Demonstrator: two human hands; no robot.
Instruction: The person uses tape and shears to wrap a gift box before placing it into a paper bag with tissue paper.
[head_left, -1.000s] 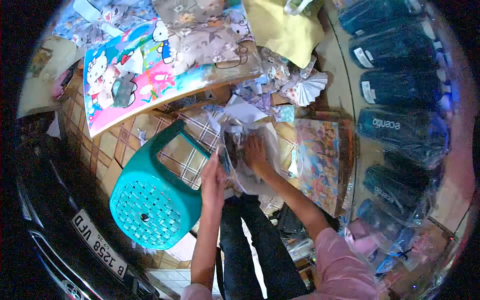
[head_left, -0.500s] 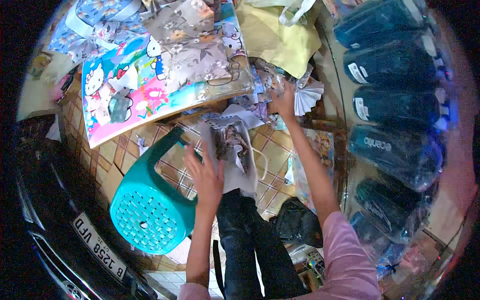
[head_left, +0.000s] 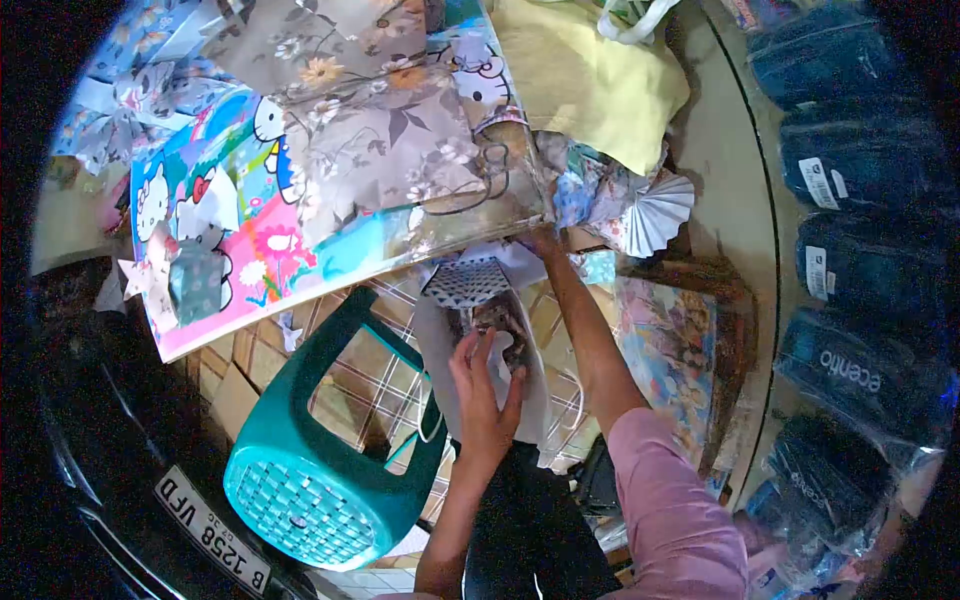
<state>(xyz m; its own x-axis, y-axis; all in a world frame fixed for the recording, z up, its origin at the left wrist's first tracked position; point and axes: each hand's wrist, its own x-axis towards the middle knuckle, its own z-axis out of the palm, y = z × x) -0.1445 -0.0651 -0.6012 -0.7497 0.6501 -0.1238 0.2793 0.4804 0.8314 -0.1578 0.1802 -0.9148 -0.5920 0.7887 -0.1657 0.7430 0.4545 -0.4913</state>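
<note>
A white paper bag (head_left: 432, 340) with handles stands open in front of my legs, with crumpled brown and white scraps inside. My left hand (head_left: 487, 400) is over the bag's mouth, thumb and fingers apart, fingertips down at the scraps. At the bag's far end is a black-and-white triangle-patterned piece (head_left: 466, 283). My right hand (head_left: 543, 243) reaches to the edge of the low table, beside the paper scraps; its fingers are mostly hidden. Right of it lies a pleated white paper fan (head_left: 660, 212) on crumpled patterned paper.
A low cartoon-print table (head_left: 270, 285) carries floral paper bags (head_left: 370, 150) and a yellow bag (head_left: 590, 85). A teal plastic stool (head_left: 300, 505) lies tipped at left, near a black car (head_left: 110, 470). Plastic-wrapped dark teal bundles (head_left: 850, 160) line the right side.
My left hand has moved right, from beside the stool to over the paper bag. My right hand has drawn back from near the fan toward the table edge. The view has shifted.
</note>
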